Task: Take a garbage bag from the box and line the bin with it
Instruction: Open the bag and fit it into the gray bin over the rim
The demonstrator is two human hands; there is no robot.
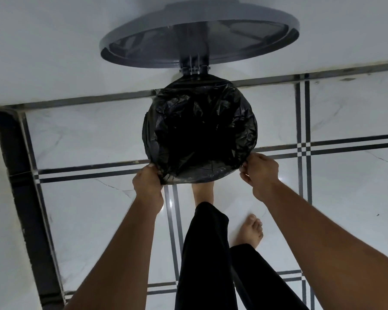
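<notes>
White marble-look floor (pixel 81 135) with dark inlay lines; wall (pixel 43 41) runs along its far edge. Bin stands on the floor hard against that wall edge, grey lid (pixel 199 27) swung up and leaning on the wall, one bare foot (pixel 203 193) tucked under the bin's near side, most likely on the pedal. Black garbage bag (pixel 199 130) already sits inside the bin, its mouth folded out over the rim all round; the bin body itself is hidden under the plastic. No box in view. Step in hand looks like seating the cuff on the near side. To do it well, draw the film down evenly on both sides together, keep the pull gentle so the thin plastic doesn't tear at the rim, and leave slack inside so the bag can drop to the bottom. Keep your foot steady so the lid stays up. Your left hand (pixel 147 181) is closed, pinching the bag edge at the near-left of the rim. Your right hand (pixel 259 173) has curled fingers nipping the edge at the near-right.
</notes>
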